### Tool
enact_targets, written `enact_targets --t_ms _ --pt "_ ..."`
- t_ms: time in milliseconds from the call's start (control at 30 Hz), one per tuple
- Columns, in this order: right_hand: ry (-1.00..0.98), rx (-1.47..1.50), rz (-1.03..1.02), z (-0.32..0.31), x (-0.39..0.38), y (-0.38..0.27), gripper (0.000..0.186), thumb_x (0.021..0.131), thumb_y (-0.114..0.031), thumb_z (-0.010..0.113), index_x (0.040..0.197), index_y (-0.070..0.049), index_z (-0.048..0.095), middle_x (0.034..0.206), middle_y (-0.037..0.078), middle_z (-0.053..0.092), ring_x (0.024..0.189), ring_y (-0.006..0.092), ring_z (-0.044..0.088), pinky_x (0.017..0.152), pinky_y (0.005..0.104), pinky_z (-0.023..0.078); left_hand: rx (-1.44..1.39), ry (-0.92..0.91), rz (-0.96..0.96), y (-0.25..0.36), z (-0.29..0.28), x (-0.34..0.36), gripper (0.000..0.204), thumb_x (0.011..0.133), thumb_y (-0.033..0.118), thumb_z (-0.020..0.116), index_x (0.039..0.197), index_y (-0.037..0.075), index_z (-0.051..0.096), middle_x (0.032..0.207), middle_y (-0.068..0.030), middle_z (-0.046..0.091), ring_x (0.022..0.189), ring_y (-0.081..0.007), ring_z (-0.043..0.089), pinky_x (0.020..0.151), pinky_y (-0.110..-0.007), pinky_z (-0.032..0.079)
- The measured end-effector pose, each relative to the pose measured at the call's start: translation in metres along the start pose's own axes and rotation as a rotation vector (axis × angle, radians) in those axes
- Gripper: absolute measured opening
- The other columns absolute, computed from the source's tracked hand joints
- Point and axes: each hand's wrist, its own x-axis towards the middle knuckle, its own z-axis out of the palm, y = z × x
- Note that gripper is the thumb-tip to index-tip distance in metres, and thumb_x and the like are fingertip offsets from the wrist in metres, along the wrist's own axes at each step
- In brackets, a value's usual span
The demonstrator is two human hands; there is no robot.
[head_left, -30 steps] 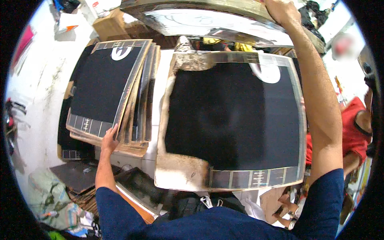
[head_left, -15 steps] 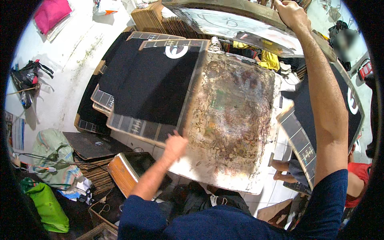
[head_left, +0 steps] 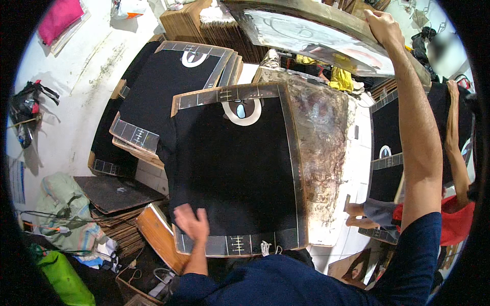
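My right hand (head_left: 384, 28) is closed on the upper edge of a wood-rimmed printing screen (head_left: 306, 31), holding it tilted up at the far side. In front of me lies a board covered with black fabric (head_left: 229, 168), on top of a paint-stained platen (head_left: 324, 153). Grey strips with white marks frame that fabric, and a white ring print (head_left: 242, 113) sits near its far edge. My left hand (head_left: 192, 223) is open, fingers spread, over the board's near left corner; whether it presses down I cannot tell.
Stacked fabric-covered boards (head_left: 166, 76) stand to the left. At the right, a person in a red shirt (head_left: 458, 219) reaches an arm over more black panels (head_left: 385, 127). Wooden boards (head_left: 184, 23) are piled at the back; a green bag (head_left: 64, 278) lies lower left.
The black-fabric board has moved right from the left stack onto the stained platen. My left hand has come nearer and opened. At the right, another person's arm now reaches over the panels.
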Motion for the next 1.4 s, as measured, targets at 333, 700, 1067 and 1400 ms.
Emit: enact_targets --t_ms 333,700,1067,1400 --pt "0.099 0.046 0.085 -0.024 -0.034 -0.030 0.055 0.093 -0.059 0.056 0.122 -0.017 0.077 0.123 0.016 0.075 0.118 0.0358 0.069 0.101 0.0461 0.053 -0.308 0.039 -0.413 -0.058 0.016 0.075 0.064 0.097 0.057 0.067 0.098 -0.006 0.071 0.093 -0.0296 0.073 0.090 -0.0481 0.069 0.078 -0.052 0.052" --pt "0.044 0.157 0.116 -0.046 -0.039 -0.051 0.048 0.090 -0.047 0.057 0.110 -0.010 0.080 0.118 0.023 0.074 0.114 0.0399 0.071 0.100 0.0465 0.053 -0.456 -0.329 0.047 0.084 0.024 0.080 0.084 0.074 0.060 0.089 0.117 -0.009 0.065 0.108 -0.0313 0.072 0.108 -0.0483 0.068 0.096 -0.052 0.051" --pt "0.117 0.171 0.113 -0.045 -0.016 -0.053 0.072 0.093 -0.063 0.051 0.132 -0.004 0.068 0.134 0.026 0.067 0.127 0.0409 0.064 0.105 0.0467 0.051 -0.391 -0.412 0.023 0.107 0.004 0.089 0.080 0.074 0.051 0.091 0.122 -0.006 0.063 0.119 -0.0269 0.071 0.113 -0.0451 0.067 0.099 -0.050 0.051" --pt "0.140 0.139 0.128 -0.050 -0.025 -0.061 0.075 0.092 -0.073 0.053 0.131 -0.011 0.068 0.128 0.020 0.072 0.120 0.0382 0.068 0.099 0.0455 0.054 -0.455 -0.418 -0.026 0.095 0.052 0.092 0.085 0.074 0.057 0.090 0.120 -0.008 0.060 0.110 -0.0238 0.064 0.110 -0.0433 0.063 0.099 -0.050 0.049"
